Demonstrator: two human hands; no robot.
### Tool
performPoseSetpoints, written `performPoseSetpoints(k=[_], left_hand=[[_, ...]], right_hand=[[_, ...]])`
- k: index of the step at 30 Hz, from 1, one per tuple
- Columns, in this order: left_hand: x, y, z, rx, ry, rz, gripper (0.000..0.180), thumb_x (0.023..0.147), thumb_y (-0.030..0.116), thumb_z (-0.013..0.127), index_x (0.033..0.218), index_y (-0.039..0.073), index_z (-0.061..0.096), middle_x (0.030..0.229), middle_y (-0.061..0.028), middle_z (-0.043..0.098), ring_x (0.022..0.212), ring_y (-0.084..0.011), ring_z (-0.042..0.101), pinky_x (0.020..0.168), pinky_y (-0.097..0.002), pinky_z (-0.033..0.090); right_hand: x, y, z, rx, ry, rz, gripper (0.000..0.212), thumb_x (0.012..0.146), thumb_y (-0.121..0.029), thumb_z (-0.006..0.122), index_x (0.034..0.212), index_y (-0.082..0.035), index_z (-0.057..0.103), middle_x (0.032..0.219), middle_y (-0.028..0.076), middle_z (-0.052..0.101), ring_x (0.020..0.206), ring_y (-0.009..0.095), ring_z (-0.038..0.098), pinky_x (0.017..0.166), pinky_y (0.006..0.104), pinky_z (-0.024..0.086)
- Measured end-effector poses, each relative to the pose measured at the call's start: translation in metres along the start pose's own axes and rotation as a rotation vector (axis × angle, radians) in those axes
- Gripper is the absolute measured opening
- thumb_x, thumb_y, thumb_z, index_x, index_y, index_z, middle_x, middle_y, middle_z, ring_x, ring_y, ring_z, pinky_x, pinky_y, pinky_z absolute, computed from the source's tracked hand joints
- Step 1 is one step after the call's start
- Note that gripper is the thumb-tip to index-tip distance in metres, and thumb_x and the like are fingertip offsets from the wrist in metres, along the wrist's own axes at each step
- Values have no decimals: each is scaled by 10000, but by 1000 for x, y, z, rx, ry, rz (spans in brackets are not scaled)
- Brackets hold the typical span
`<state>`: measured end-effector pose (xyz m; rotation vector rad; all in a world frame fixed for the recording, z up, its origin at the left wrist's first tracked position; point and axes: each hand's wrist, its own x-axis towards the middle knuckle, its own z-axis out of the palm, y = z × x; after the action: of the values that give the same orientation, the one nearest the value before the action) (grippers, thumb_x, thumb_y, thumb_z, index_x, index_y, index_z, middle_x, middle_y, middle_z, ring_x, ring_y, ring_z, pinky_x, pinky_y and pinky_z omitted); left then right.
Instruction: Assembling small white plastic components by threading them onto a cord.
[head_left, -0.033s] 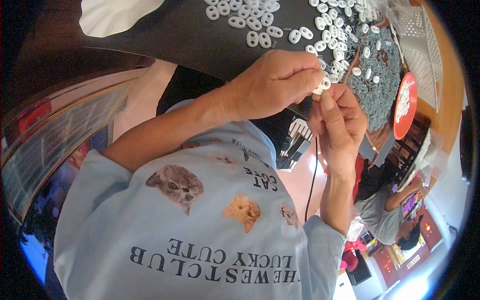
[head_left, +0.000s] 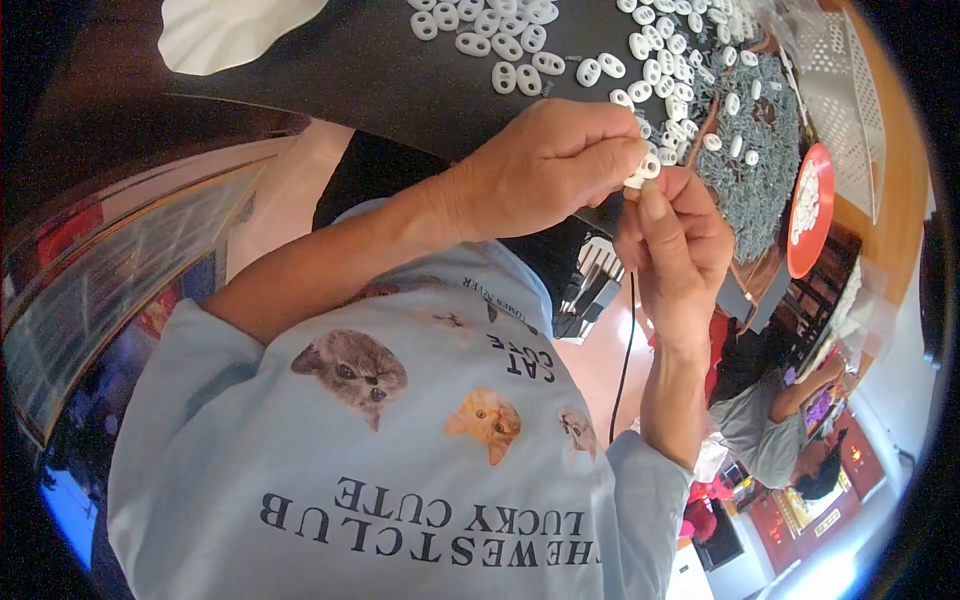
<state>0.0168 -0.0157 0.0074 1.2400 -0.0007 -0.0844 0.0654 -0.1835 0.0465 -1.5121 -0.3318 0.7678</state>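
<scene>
Pinched between my two hands is a small white plastic piece with a round hole (head_left: 648,168); the fingertips cover part of it. My left hand (head_left: 560,165) comes from the left, its thumb and curled forefinger closed on the piece's upper left side. From below, my right hand (head_left: 685,235) grips the lower side between thumb and bent fingers. Just beyond the hands, many loose white oval two-hole pieces (head_left: 507,46) are spread over the dark tabletop (head_left: 370,85). Others lie beside a heap of fine grey bits (head_left: 755,185), a few resting on top of it.
A red dish (head_left: 822,225) with small white parts stands right of the grey heap. Behind it is a white perforated basket (head_left: 845,90). At the far left sits a white wavy-edged dish (head_left: 225,40). A black cable (head_left: 632,350) hangs below. Another person (head_left: 765,430) works at the lower right.
</scene>
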Motion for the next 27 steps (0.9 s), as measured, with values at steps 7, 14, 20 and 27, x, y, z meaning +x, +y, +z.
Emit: performPoseSetpoints(k=[7,14,20,27], left_hand=[[0,3,0,-156,-2,-86,253,955,255,496,799,59,533,636,41,453,501,-11,361,410,-178,250],[-2,7,-1,-222,-65,-101,225,938,215,504,779,59,538,605,57,411,495,-12,363,406,-182,234],[-5,9,-5,-137,-74,-69,241,915,190,514,709,67,510,588,57,405,485,-14,362,410,-196,242],[-3,12,-1,-169,-90,-111,281,919,208,500,673,72,493,570,47,399,480,-19,354,415,-202,244]], right_hand=[[-6,-7,-12,-801,165,-286,276,890,-178,622,1071,9,531,827,91,543,683,178,538,606,293,450],[17,-16,2,-1372,-46,-637,298,814,-249,675,951,-24,536,803,115,502,654,286,579,533,373,468],[16,-26,5,-1376,-110,-587,302,847,-319,631,869,-42,512,748,108,490,595,299,569,512,385,460],[18,-18,-4,-1258,-146,-576,311,882,-340,590,856,-40,516,735,116,493,592,313,564,507,396,453]])
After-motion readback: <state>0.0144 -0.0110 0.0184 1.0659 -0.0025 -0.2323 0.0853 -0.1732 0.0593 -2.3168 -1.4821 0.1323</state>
